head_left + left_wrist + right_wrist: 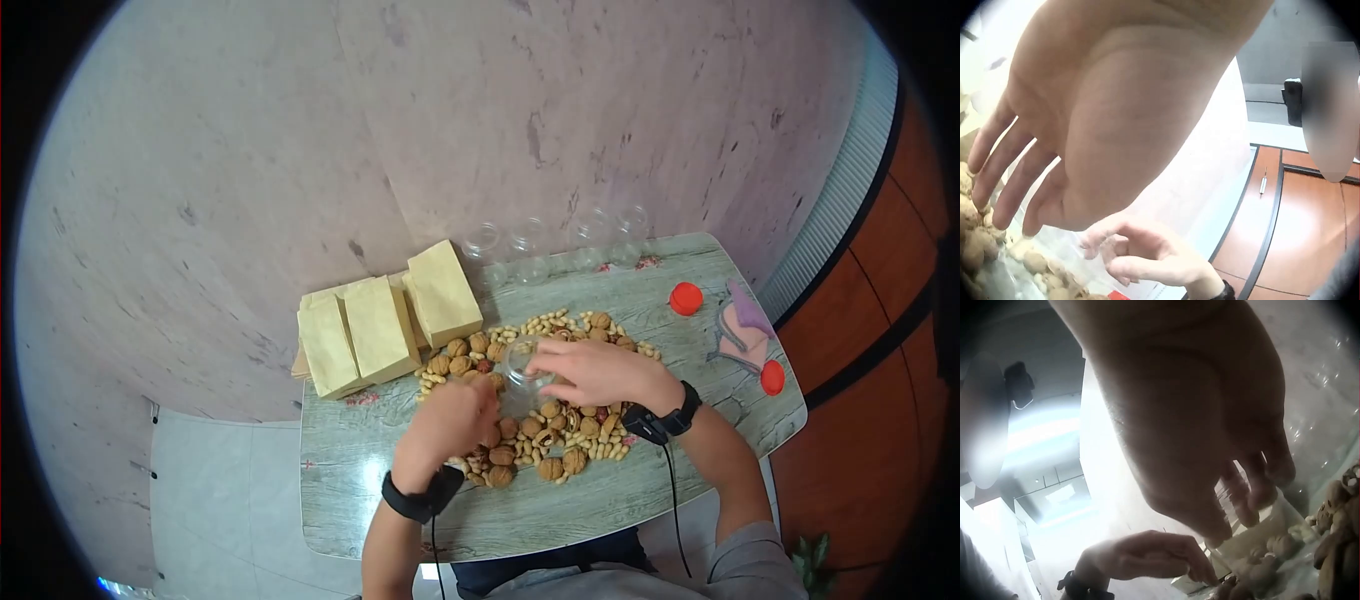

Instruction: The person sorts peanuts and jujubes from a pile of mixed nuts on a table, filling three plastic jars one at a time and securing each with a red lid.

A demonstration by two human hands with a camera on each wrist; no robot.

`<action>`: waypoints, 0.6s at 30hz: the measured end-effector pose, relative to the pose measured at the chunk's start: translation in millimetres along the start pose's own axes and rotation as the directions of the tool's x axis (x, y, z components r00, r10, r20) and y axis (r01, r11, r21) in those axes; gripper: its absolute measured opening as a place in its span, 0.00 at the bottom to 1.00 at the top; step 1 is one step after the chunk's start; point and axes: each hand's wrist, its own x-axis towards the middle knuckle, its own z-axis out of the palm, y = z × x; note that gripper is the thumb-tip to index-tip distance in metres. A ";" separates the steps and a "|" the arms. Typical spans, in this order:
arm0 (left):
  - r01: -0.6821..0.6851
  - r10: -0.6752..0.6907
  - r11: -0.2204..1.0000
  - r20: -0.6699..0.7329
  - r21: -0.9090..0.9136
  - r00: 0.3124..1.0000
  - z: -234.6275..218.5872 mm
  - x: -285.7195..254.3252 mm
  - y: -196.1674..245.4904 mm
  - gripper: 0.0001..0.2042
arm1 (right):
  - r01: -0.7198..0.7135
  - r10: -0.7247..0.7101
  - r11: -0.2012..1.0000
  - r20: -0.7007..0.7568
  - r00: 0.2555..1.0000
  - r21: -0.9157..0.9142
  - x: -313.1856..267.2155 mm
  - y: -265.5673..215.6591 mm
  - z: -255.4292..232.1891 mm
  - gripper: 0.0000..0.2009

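A clear jar (517, 398) stands among the nuts in the middle of the table, its open rim facing up. My right hand (595, 370) holds it by the rim from the right, fingers bent over the edge. To the left of the jar, my left hand (452, 418) reaches down into the walnuts (500, 477). In the left wrist view its fingers (1013, 175) are slightly spread and fairly straight, fingertips right at the nuts. Peanuts (606, 440) lie mixed with the walnuts all around the jar.
Tan paper bags (385, 325) lie at the table's back left. Several clear jars (530, 255) line the back edge by the wall. On the right are a red lid (685, 298), another red lid (772, 378) and a pink and purple cloth (742, 335).
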 end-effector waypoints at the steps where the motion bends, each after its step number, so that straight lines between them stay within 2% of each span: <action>1: -0.042 0.042 0.999 -0.129 0.002 0.991 -7.5 6.1 -1.5 0.10 | -0.038 0.038 0.998 -0.002 0.999 0.043 0.5 -7.7 -7.4 0.12; 2: -0.083 0.083 0.996 -0.258 0.011 0.962 -15.5 13.4 -2.3 0.08 | -0.036 0.036 0.998 -0.003 0.999 0.043 1.6 -13.0 -17.3 0.12; 4: -0.120 0.111 0.993 -0.250 -0.021 0.962 -24.3 38.2 -8.2 0.08 | -0.264 0.280 0.949 -0.073 0.957 0.173 7.9 -15.4 -39.6 0.15; 5: -0.158 0.141 0.986 -0.238 -0.055 0.961 -26.0 53.0 -12.6 0.08 | -0.262 0.278 0.949 -0.071 0.958 0.172 13.4 -2.2 -42.4 0.15; 7: -0.175 0.161 0.983 -0.198 -0.055 0.967 -28.3 85.2 -21.9 0.08 | -0.287 0.315 0.947 -0.238 0.919 0.145 26.9 43.4 -34.6 0.16; 8: -0.196 0.185 0.979 -0.159 -0.053 0.970 -27.9 101.6 -26.3 0.09 | -0.289 0.317 0.946 -0.241 0.917 0.145 34.4 64.4 -30.4 0.16; 9: -0.200 0.189 0.978 -0.159 -0.053 0.969 -26.4 117.5 -29.9 0.09 | -0.320 0.330 0.944 -0.161 0.930 0.085 42.1 85.7 -25.8 0.18; 10: -0.177 0.174 0.984 -0.089 -0.023 0.981 -24.1 132.8 -33.1 0.13 | -0.344 0.345 0.939 -0.081 0.935 0.023 47.2 101.5 -20.5 0.20; 11: -0.155 0.155 0.988 -0.022 0.009 0.988 -20.3 144.4 -35.9 0.16 | -0.345 0.345 0.938 -0.085 0.935 0.021 52.1 111.0 -14.9 0.20; 12: -0.157 0.158 0.987 -0.024 0.012 0.987 -15.4 153.3 -39.2 0.16 | -0.409 0.409 0.913 0.010 0.913 -0.015 58.5 120.5 -9.1 0.22; 13: -0.117 0.113 0.991 0.062 0.058 0.992 -12.1 160.6 -40.7 0.19 | -0.466 0.470 0.883 0.102 0.877 -0.057 64.7 122.0 -7.4 0.24; 14: -0.080 0.064 0.991 0.149 0.107 0.987 -8.8 167.4 -42.7 0.23 | -0.466 0.469 0.883 0.099 0.878 -0.055 69.0 123.4 -5.3 0.24; 16: -0.071 0.048 0.990 0.181 0.122 0.982 -1.6 176.0 -43.4 0.26 | -0.543 0.550 0.834 0.208 0.809 -0.096 75.7 127.0 0.2 0.28; 18: -0.061 0.031 0.989 0.216 0.134 0.976 2.7 178.3 -43.4 0.30 | -0.537 0.548 0.836 0.232 0.804 -0.113 81.3 139.8 9.1 0.29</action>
